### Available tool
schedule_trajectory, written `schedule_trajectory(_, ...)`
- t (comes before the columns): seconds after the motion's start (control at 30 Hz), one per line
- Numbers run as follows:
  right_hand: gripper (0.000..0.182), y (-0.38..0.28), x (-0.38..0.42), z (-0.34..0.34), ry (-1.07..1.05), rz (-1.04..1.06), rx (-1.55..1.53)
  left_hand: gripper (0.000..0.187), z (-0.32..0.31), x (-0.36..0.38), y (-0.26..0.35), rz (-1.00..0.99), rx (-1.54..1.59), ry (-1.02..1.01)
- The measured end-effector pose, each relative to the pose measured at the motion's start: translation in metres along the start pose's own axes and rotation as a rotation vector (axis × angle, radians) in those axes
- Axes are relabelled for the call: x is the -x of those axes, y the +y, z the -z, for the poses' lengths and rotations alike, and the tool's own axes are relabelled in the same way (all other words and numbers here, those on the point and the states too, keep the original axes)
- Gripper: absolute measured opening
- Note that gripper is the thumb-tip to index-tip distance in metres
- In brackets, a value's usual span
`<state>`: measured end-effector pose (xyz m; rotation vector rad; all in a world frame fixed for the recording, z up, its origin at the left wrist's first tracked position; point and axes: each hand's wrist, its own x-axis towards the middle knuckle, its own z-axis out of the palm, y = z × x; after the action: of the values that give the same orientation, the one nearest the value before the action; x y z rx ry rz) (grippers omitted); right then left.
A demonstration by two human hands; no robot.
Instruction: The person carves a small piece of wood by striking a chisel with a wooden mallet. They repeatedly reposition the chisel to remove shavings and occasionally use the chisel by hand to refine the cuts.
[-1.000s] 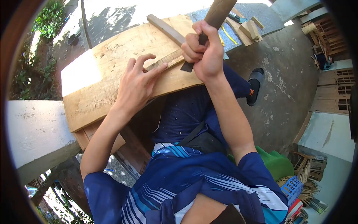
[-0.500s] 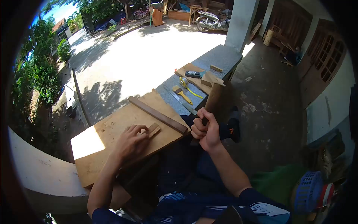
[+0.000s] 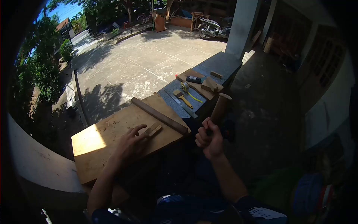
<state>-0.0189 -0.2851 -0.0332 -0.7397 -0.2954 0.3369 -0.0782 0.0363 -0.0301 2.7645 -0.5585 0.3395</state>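
My right hand [image 3: 210, 139] is wrapped round the handle of a wooden mallet [image 3: 220, 106], its thick round head pointing up and away from me. The mallet is raised beside the near right corner of a wooden board [image 3: 112, 149]. On that board rests my left hand [image 3: 130, 143], fingers apart, with the fingertips right at the left end of a small wood block [image 3: 153, 129]. Beyond the block a long dark wooden strip [image 3: 158, 115] lies across the board.
On the grey bench top [image 3: 209, 65] lie a brush [image 3: 182, 98], a metal ruler [image 3: 181, 104], a tape measure [image 3: 185, 87], a black device [image 3: 193, 79] and wood blocks [image 3: 209, 85]. A pillar [image 3: 241, 30] stands at the far end. A motorbike [image 3: 212, 29] is parked beyond.
My right hand has moved slightly right and down, and the mallet has swung more upright. The left hand's fingers have straightened beside the block. The scene looks darker.
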Motion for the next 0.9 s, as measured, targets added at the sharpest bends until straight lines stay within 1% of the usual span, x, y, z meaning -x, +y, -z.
schedule_trajectory(0.07, 0.032, 0.006, -0.001, -0.002, -0.085, 0.011, -0.022, 0.018, -0.004, -0.002, 0.002, -0.006, -0.02, 0.001)
schedule_trajectory(0.13, 0.031, 0.01, -0.005, -0.006, -0.092, 0.045, 0.094, 0.018, -0.005, -0.002, 0.003, 0.002, -0.055, -0.011)
schedule_trajectory(0.2, 0.032, 0.016, -0.007, -0.011, -0.109, 0.045, 0.19, 0.014, -0.005, -0.005, 0.006, 0.039, 0.02, 0.02)
schedule_trajectory(0.27, 0.032, 0.015, -0.015, -0.021, -0.145, 0.067, 0.27, 0.021, -0.01, -0.006, -0.005, 0.013, 0.031, -0.046)
schedule_trajectory(0.37, 0.025, 0.016, -0.029, -0.049, -0.051, 0.137, 0.216, 0.039, -0.023, 0.0, -0.015, 0.04, 0.155, 0.092)
schedule_trajectory(0.4, 0.023, 0.02, -0.037, -0.05, -0.073, 0.172, 0.186, 0.054, -0.019, 0.0, -0.015, 0.15, 0.243, 0.056)
schedule_trajectory(0.47, 0.019, 0.029, -0.054, -0.05, -0.107, 0.246, 0.125, 0.055, -0.02, 0.002, -0.014, 0.237, 0.279, 0.085)
schedule_trajectory(0.5, 0.019, 0.034, -0.06, -0.058, -0.094, 0.249, 0.119, 0.056, -0.022, 0.003, -0.014, 0.281, 0.297, 0.101)
schedule_trajectory(0.57, 0.019, 0.043, -0.073, -0.088, -0.074, 0.261, 0.108, 0.057, -0.024, 0.003, -0.015, 0.288, 0.335, 0.111)
schedule_trajectory(0.6, 0.02, 0.048, -0.079, -0.097, -0.093, 0.272, 0.173, 0.057, -0.025, 0.003, -0.016, 0.289, 0.353, 0.118)
schedule_trajectory(0.7, 0.02, 0.082, -0.095, -0.096, -0.176, 0.331, 0.184, 0.054, -0.024, 0.001, -0.017, 0.349, 0.447, 0.105)
schedule_trajectory(0.73, 0.02, 0.091, -0.095, -0.103, -0.087, 0.304, 0.186, 0.052, -0.023, 0.0, -0.016, 0.354, 0.458, 0.104)
schedule_trajectory(0.83, 0.019, 0.11, -0.101, -0.097, -0.076, 0.28, 0.186, 0.045, -0.019, 0.0, -0.015, 0.363, 0.487, 0.109)
schedule_trajectory(0.9, 0.018, 0.11, -0.101, -0.099, -0.08, 0.255, 0.177, 0.041, -0.019, 0.0, -0.014, 0.36, 0.504, 0.107)
